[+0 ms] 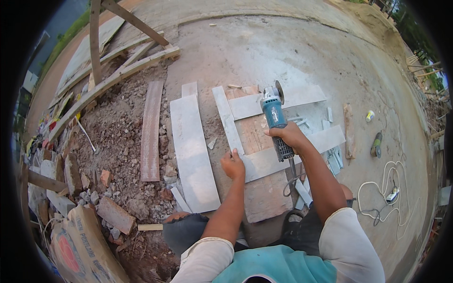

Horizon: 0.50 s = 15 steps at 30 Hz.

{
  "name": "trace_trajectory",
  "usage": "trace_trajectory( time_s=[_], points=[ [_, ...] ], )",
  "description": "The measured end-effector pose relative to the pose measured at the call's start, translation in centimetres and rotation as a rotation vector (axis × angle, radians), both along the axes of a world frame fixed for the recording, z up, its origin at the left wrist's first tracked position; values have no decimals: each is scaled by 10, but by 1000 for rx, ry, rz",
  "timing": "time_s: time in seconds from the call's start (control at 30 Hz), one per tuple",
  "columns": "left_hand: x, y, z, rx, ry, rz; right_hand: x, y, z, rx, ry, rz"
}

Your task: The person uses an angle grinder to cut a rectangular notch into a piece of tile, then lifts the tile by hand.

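My right hand (289,135) is wrapped around the body of a teal and black angle grinder (274,113). The grinder's disc (280,92) is at the far end, over a pale tile strip (299,98) lying crosswise. My left hand (233,165) is closed in a pinch beside the near end of a narrow tile strip (228,120). What its fingers hold, if anything, is too small to make out. A second crosswise tile strip (269,162) lies right of my left hand. Under these pieces is a worn wooden board (257,134).
Long pale tiles (193,155) and a reddish tile strip (152,132) lie left, by rubble and a cement bag (87,245). Thin offcuts (334,160) are scattered right, near a wooden piece (349,131), another green power tool (376,145) and a white cord (365,188). Timber framing (113,75) stands far left.
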<state>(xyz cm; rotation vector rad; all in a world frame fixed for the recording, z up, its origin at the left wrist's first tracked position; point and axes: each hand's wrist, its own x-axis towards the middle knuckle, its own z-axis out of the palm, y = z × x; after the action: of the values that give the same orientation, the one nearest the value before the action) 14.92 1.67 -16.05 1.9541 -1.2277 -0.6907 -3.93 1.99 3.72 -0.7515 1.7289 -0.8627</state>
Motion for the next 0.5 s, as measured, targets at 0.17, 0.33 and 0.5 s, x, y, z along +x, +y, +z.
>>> trace_trajectory(
  time_s=[0.17,0.33,0.5],
  points=[
    [8,-2,6,-134,-23,-10,-42,35,28,7,71,-61],
    [2,-15,22,-69,95,-87,-79,63,31,-32,-8,-144],
    [17,-53,23,5,347,-141,-94,80,34,-90,-36,-139]
  ],
)
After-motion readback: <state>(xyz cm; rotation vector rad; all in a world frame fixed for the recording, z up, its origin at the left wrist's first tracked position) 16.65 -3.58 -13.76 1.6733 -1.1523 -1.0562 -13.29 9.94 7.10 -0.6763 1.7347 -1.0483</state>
